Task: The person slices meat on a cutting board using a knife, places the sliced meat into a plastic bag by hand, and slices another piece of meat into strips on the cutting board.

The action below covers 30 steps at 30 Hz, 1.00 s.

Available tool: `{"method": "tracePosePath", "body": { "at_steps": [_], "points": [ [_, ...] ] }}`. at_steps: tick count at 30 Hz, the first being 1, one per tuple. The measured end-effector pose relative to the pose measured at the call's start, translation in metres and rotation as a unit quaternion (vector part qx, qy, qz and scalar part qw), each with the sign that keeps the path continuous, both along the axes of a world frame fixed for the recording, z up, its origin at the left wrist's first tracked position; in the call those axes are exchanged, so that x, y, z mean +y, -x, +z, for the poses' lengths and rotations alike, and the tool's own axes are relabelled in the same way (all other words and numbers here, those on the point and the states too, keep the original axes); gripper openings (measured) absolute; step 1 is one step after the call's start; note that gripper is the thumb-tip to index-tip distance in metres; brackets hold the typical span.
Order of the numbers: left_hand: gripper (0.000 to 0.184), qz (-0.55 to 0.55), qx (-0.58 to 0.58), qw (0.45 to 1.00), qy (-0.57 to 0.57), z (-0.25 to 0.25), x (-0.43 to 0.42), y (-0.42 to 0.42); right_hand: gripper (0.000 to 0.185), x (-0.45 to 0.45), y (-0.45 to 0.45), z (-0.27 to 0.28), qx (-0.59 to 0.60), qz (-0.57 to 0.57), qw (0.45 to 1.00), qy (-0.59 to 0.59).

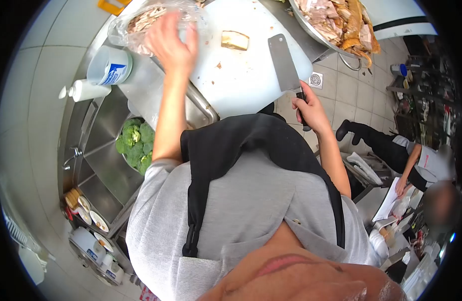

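On the white cutting board (211, 75) lies one pale piece of food (235, 40) with browned edges, with small crumbs around it. My left hand (171, 44) is at the board's left edge, fingers spread and slightly blurred, over or against a clear plastic bag (121, 31) of sliced meat. Nothing shows gripped in it. My right hand (311, 109) is wrapped round the black handle of a cleaver (284, 62), whose broad blade rests over the board's right side. Beyond the blade, a metal bowl (311, 26) holds cut meat (336, 22).
Left of the board stand a plastic tub (109, 65) and a white pump bottle (90, 91). Broccoli (135, 143) sits by the metal sink (110, 150). Another person (426, 163) works at a counter on the right. A floor drain (315, 80) shows below the bowl.
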<state>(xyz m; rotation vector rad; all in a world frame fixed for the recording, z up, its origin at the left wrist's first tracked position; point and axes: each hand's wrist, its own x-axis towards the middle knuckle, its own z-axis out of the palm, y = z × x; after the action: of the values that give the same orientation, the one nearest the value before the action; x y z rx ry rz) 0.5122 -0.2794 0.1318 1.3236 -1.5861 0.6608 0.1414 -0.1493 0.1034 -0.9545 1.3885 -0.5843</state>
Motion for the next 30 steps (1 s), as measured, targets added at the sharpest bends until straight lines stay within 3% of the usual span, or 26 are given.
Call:
{"method": "tracePosePath", "body": {
  "at_steps": [1,3,6,8,9,11,13,16,18,22,25,26,27,28,29,30],
  "points": [
    [0.035,0.006,-0.002,1.000,0.001,-0.007,-0.010,-0.024,0.068,0.001,-0.001,0.000,-0.002,0.006,1.000,0.001],
    [0.023,0.068,-0.061,0.981,-0.172,-0.026,-0.018,-0.067,0.068,0.000,-0.001,0.001,0.011,0.010,1.000,0.009],
    [0.017,0.034,-0.020,0.963,-0.266,-0.061,0.014,-0.083,0.067,-0.001,0.002,-0.004,-0.005,-0.001,1.000,0.012],
    [0.017,-0.012,0.094,0.937,-0.337,-0.083,0.039,-0.086,0.066,0.000,0.000,-0.002,-0.014,-0.016,1.000,0.004],
    [0.017,-0.012,0.094,0.937,-0.336,-0.082,0.045,-0.084,0.066,0.000,0.000,-0.006,-0.015,-0.015,1.000,0.006],
    [0.019,0.007,0.101,0.970,-0.222,-0.080,0.053,-0.079,0.066,0.001,-0.001,-0.021,0.026,-0.052,0.998,0.039],
    [0.021,0.031,0.103,0.968,-0.228,-0.061,0.049,-0.080,0.066,0.000,0.001,-0.031,0.054,-0.044,0.996,0.051],
    [0.026,0.044,0.084,0.987,-0.131,-0.035,0.019,-0.096,0.066,-0.008,0.001,-0.037,0.078,-0.033,0.994,0.072],
    [0.033,0.112,0.029,0.991,-0.070,-0.025,-0.011,-0.122,0.065,-0.012,0.000,-0.039,0.078,-0.033,0.993,0.078],
    [0.043,0.167,0.036,0.981,-0.089,-0.015,-0.045,-0.150,0.063,-0.044,-0.014,-0.040,0.163,-0.027,0.975,0.148],
    [0.048,0.195,0.006,0.965,-0.176,-0.021,-0.061,-0.173,0.060,-0.080,-0.017,-0.041,0.261,0.004,0.947,0.189],
    [0.048,0.200,0.010,0.964,-0.173,-0.026,-0.066,-0.180,0.058,-0.089,-0.012,-0.049,0.360,0.043,0.889,0.279],
    [0.050,0.220,0.031,0.945,-0.240,-0.025,-0.068,-0.184,0.055,-0.098,-0.015,-0.043,0.450,0.082,0.811,0.366],
    [0.053,0.240,0.055,0.920,-0.306,-0.025,-0.070,-0.190,0.049,-0.102,-0.016,-0.034,0.486,0.116,0.806,0.317],
    [0.053,0.250,0.065,0.918,-0.300,-0.025,-0.071,-0.196,0.049,-0.111,-0.021,-0.026,0.486,0.126,0.800,0.329],
    [0.055,0.247,0.054,0.909,-0.331,-0.026,-0.072,-0.202,0.046,-0.120,-0.032,-0.014,0.478,0.120,0.769,0.408]
  ]
}}
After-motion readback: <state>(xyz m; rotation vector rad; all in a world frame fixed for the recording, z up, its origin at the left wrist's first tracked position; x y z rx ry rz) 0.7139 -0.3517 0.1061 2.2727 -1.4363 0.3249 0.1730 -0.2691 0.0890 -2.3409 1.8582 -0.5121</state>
